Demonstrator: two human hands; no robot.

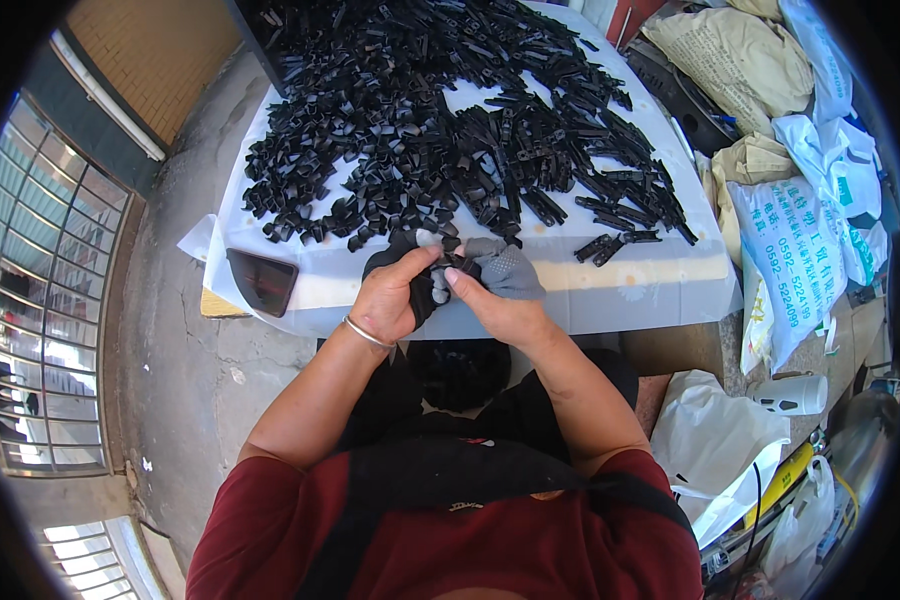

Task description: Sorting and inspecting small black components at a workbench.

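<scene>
My left hand (pixel 390 292), in a partly black glove, and my right hand (pixel 502 300), in a partly grey glove, meet above the table's near edge. Both are closed, thumbs and fingertips pinching a small black plastic part (pixel 454 260) between them. Fingers cover most of that part, so its exact shape is hidden. Just beyond my hands lies a heap of short, bent black plastic pieces (pixel 320 180). To its right spread many long, narrow black plastic pieces (pixel 525 150), with a few loose long pieces (pixel 610 245) lying nearer me.
A pale cloth covers the table (pixel 660 295). A dark smartphone (pixel 263 282) rests at its near left corner. Stuffed sacks (pixel 795 270) crowd the right side, with a white plastic bag (pixel 710 440) and a white cup (pixel 792 394) below them. A barred window (pixel 50 290) stands left.
</scene>
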